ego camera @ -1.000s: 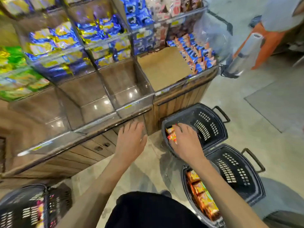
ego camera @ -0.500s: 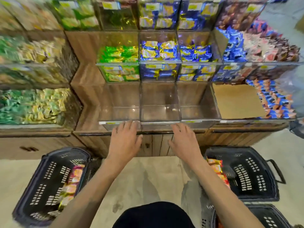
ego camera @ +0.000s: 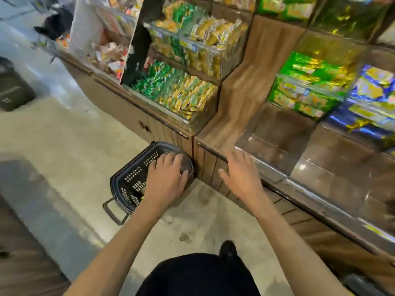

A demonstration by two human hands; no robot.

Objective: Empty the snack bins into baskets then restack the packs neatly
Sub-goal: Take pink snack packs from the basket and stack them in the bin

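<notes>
A black perforated basket (ego camera: pixel 132 182) stands on the floor against the wooden cabinet (ego camera: pixel 208 165). My left hand (ego camera: pixel 168 176) reaches into its far end with fingers spread and slightly bent; what lies under the hand is hidden. My right hand (ego camera: pixel 241 174) hovers open, fingers spread, in front of the cabinet by the front edge of an empty clear bin (ego camera: pixel 277 142). More empty clear bins (ego camera: pixel 333 165) run to the right. Bins above hold green packs (ego camera: pixel 310 82) and blue packs (ego camera: pixel 372 99).
To the left, angled bins hold green and yellow packs (ego camera: pixel 177 92). A dark box (ego camera: pixel 12 90) sits on the floor at far left. My shoe (ego camera: pixel 228 248) is on the concrete floor (ego camera: pixel 64 146), which stretches left of the basket.
The view has swung left, away from the right-hand baskets. My left hand went from the bin edge down into the left basket. My right hand stays open near the empty bins.
</notes>
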